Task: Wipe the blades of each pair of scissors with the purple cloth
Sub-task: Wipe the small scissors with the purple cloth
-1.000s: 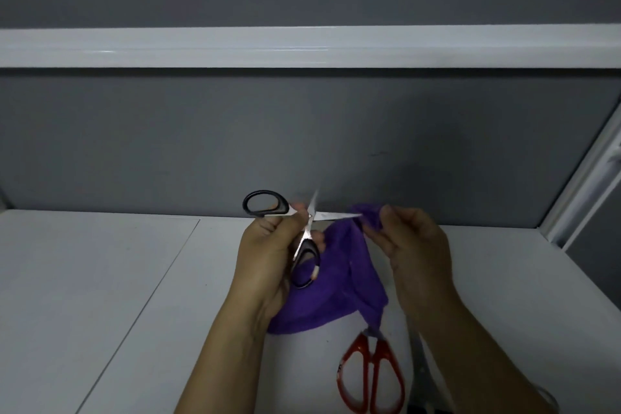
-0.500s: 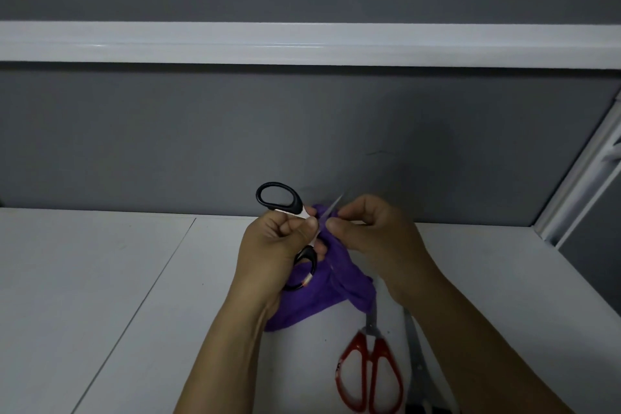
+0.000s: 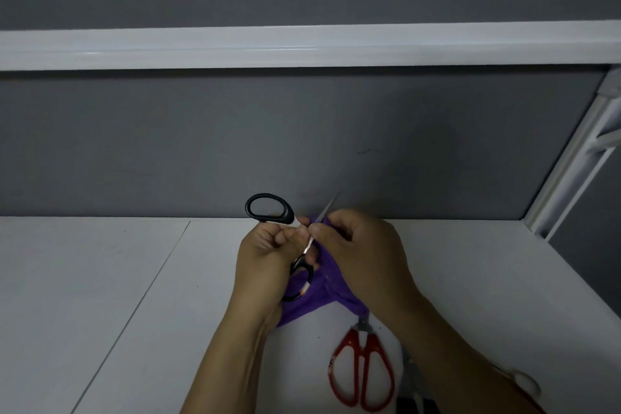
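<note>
The red scissors point(image 3: 351, 337) lie on the surface point(image 3: 100, 296) beside the right forearm point(image 3: 470, 353), which could knock them. Beyond, the left hand point(image 3: 265, 262) grips the black scissors point(image 3: 288, 214) and the right hand point(image 3: 366, 252) pinches the purple cloth point(image 3: 312, 299) round a blade; a slip risks a cut. Room lies leftward; the wall point(image 3: 302, 145) stands close behind.

The blades of the black-handled scissors point(image 3: 286, 211) are almost wholly covered by the purple cloth point(image 3: 312, 299) and the right hand point(image 3: 363, 252) pinching it. Only one thin, blurred tip is seen above the fingers, and the lower loop is partly hidden by the left hand point(image 3: 265, 266). The blades of the red-handled scissors point(image 3: 363, 376) are buried under the cloth's lower corner, while a grey metal tool point(image 3: 411, 376) just beside them is masked by the right forearm and cut off by the bottom edge, so its kind cannot be told.
</note>
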